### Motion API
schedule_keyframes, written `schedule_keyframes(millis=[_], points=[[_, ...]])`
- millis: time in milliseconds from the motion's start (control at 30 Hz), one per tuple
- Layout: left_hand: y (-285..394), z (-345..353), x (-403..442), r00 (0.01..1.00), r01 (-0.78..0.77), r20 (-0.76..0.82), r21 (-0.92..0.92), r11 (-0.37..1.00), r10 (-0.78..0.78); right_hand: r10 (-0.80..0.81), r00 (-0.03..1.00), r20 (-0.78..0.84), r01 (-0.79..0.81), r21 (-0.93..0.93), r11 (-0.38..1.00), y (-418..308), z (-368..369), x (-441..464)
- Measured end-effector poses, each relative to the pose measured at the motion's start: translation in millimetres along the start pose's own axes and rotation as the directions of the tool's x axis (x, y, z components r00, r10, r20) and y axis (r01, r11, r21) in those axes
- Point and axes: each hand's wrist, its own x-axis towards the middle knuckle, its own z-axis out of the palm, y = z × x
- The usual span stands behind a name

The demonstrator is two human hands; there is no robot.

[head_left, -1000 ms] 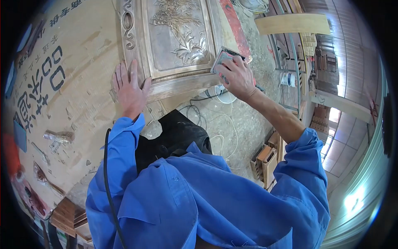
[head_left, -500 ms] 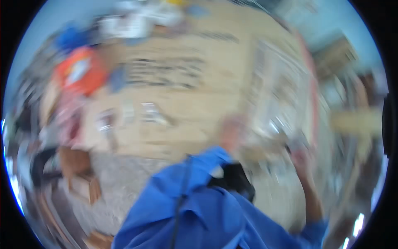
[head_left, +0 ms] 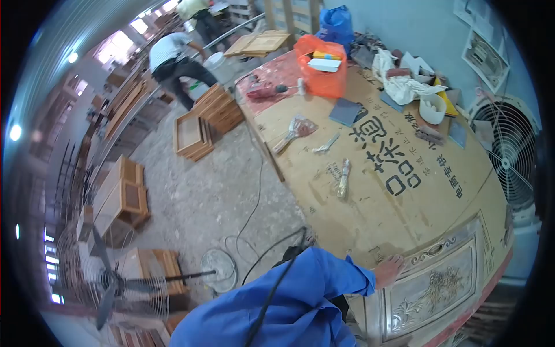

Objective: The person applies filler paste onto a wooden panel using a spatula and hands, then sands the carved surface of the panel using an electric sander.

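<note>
My left hand [head_left: 388, 270] comes out of a blue sleeve and lies on the upper left corner of a carved panel [head_left: 399, 309], fingers stretched out and nothing seen in them. The panel has a raised frame and a flower relief, and rests on the cardboard-covered table [head_left: 370, 222]. My right hand is not in view. Beyond my left hand lie a wrapped brush-like tool [head_left: 344, 180], a small pale tool [head_left: 326, 143] and a wide brush in plastic [head_left: 296, 132].
An orange bag [head_left: 324, 78], a red power tool [head_left: 269, 88] and a white cup [head_left: 432, 109] stand on the table's far part. A standing fan [head_left: 110, 283] and wooden drawers [head_left: 193, 136] are on the floor at left. Two people [head_left: 173, 55] work farther back.
The view has swung toward the left, bringing the workshop floor and people into sight. My right hand, seen earlier beside the panel, has left the view. My left hand now lies on the panel's corner.
</note>
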Motion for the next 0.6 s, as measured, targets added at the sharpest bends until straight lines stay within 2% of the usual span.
schedule_keyframes(millis=[133,333,367,467,567,600], points=[[-4,14,-4,0.998,-0.004,-0.066,0.142,0.990,0.014,0.021,1.000,0.005,-0.022,0.137,0.990,28,0,34],[-13,5,-18,0.993,0.051,-0.107,0.088,0.995,-0.042,0.094,0.995,0.009,-0.092,0.332,0.939,91,-12,72],[-27,18,-25,0.937,-0.032,-0.339,0.172,0.985,0.090,0.110,0.994,0.009,-0.106,0.363,0.926,105,-19,74],[-35,-16,-42,0.983,0.070,-0.170,-0.039,0.997,-0.075,0.235,0.972,-0.019,-0.203,0.434,0.878,187,-62,47],[-61,-61,-67,0.991,0.130,-0.003,-0.096,0.987,-0.130,0.368,0.928,-0.051,-0.292,0.513,0.807,243,-106,-23],[-66,-67,-72,0.991,0.134,0.006,-0.073,0.988,-0.134,0.391,0.918,-0.069,-0.302,0.516,0.801,244,-111,-38]])
